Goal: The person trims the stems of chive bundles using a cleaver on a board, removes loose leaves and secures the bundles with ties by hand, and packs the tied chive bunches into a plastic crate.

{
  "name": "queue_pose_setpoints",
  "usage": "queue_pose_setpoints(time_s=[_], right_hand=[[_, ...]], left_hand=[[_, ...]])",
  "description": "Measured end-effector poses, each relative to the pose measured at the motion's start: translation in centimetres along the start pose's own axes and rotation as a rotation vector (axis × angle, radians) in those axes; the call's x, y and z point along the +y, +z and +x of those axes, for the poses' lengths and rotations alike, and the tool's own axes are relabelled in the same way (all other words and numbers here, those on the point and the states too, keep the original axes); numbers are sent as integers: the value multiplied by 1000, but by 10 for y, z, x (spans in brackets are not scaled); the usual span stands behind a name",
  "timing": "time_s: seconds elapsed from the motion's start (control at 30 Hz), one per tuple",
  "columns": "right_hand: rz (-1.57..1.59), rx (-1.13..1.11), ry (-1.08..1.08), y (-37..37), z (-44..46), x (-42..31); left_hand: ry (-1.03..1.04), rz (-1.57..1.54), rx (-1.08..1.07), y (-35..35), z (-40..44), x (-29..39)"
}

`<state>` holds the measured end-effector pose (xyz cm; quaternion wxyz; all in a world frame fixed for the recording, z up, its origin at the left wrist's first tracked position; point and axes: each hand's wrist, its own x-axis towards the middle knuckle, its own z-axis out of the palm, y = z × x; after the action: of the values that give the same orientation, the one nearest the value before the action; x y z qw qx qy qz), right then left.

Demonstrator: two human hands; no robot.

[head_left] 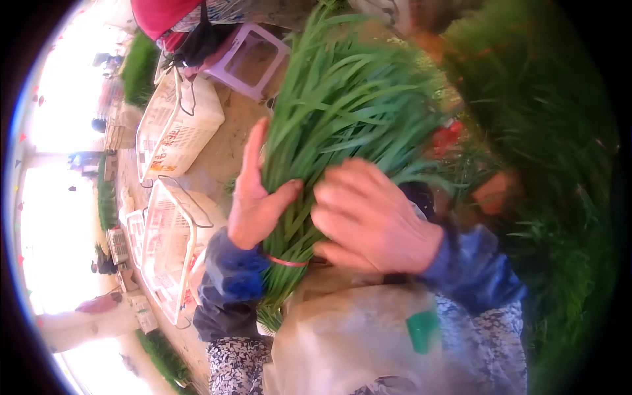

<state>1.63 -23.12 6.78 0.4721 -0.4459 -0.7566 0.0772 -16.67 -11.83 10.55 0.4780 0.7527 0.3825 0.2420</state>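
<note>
A large bundle of long green leaves that look like garlic chives stands before me, its leafy tops fanning up and to the right. A thin pinkish-red band crosses its narrow lower part. My left hand holds the bundle from the left, thumb over the front and one finger straight up along the side. Against its right side is my right hand, fingers bent toward the leaves and smeared by motion. Whether those fingers grip any leaves cannot be made out. The stem ends lie low, beside my left sleeve.
White plastic baskets with wire handles stand on the floor at left, one basket nearer me. Beyond is a pale purple stool beside another person. A dark mass of greens fills the right. A beige apron covers my lap.
</note>
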Motion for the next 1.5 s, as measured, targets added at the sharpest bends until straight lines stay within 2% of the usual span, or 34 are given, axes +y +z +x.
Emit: queue_pose_setpoints(time_s=[0.03,0.1,0.13,0.33,0.53,0.7,0.83,0.9,0.97,1.0,1.03,1.1,1.17,1.2,1.23,1.3,1.33,1.37,1.43,1.5], right_hand=[[-137,-61,79,11,1,7],[-196,-98,120,31,-11,14],[-250,-142,169,37,-17,14],[-170,-235,193,34,-33,3],[-31,-121,240,36,-19,13],[-148,-208,217,37,-31,11],[-100,-142,176,35,-11,19],[-145,33,104,31,2,24],[-161,-106,185,20,8,32],[-166,-116,204,17,8,36],[-149,-95,219,11,6,39],[-94,-50,268,5,-4,45],[7,8,342,-3,-17,48],[75,42,385,-7,-25,48],[137,72,434,-9,-31,50],[288,127,556,-9,-45,54],[366,147,620,-9,-52,56],[452,159,685,-9,-59,58],[603,175,796,-7,-72,64],[714,180,881,-4,-87,70]], left_hand=[[1,1,-3,-3,0,0],[-33,-67,111,-21,-2,-9],[-38,-7,119,-29,-3,-17],[-29,-110,188,-30,-6,-26],[-36,-143,169,-21,-6,-27],[13,-48,243,-29,-15,-25],[150,37,354,-18,-20,22],[156,151,428,-8,-25,41],[163,773,82,-12,-35,47],[430,946,-133,-8,-34,47],[440,962,-324,-8,-37,54],[559,722,-359,-14,-39,60],[534,671,-216,-38,-47,60],[413,716,-117,-43,-49,57],[407,709,-110,-49,-50,49],[210,936,-202,-56,-50,25],[180,918,-298,-52,-51,16],[160,916,-298,-47,-56,8],[-77,681,-276,-39,-61,-3],[-41,665,-279,-38,-61,-1]])
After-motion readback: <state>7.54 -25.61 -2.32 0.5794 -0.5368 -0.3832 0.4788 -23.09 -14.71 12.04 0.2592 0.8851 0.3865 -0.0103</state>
